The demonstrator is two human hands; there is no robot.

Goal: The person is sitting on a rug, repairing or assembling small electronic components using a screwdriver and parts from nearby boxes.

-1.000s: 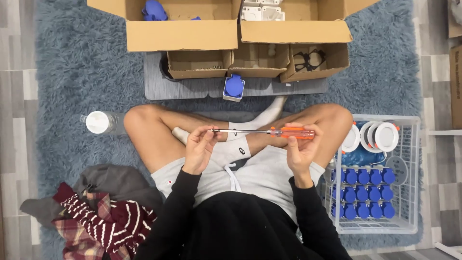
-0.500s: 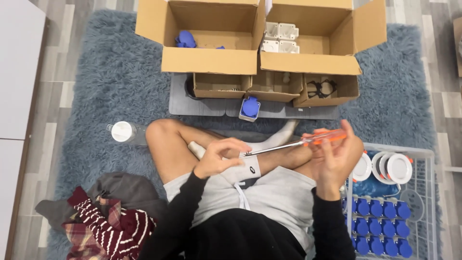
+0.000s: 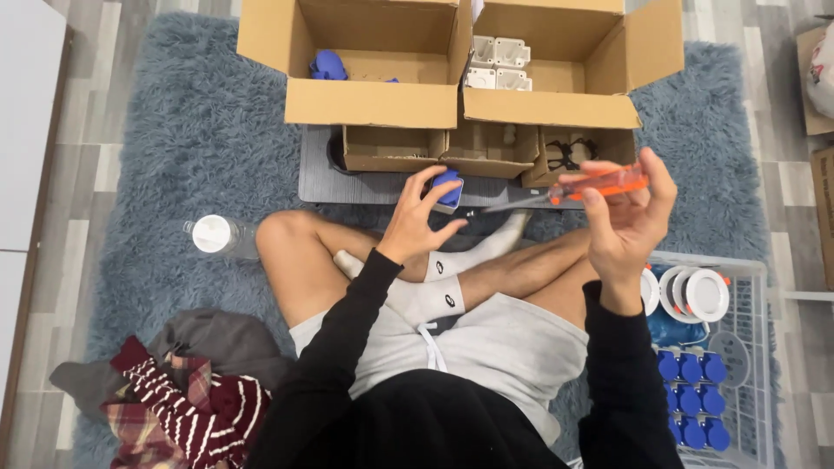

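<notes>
the left hand (image 3: pixel 417 221), at the centre of the frame, has its fingers clamped around a small blue and white part (image 3: pixel 448 188) just below the small cardboard boxes (image 3: pixel 439 149). the right hand (image 3: pixel 627 217), right of centre, grips an orange-handled screwdriver (image 3: pixel 573 188) whose tip points left toward that part.

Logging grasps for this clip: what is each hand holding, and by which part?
The right hand holds a screwdriver by its orange handle. The left hand grips a small blue and white part by its sides.
</notes>
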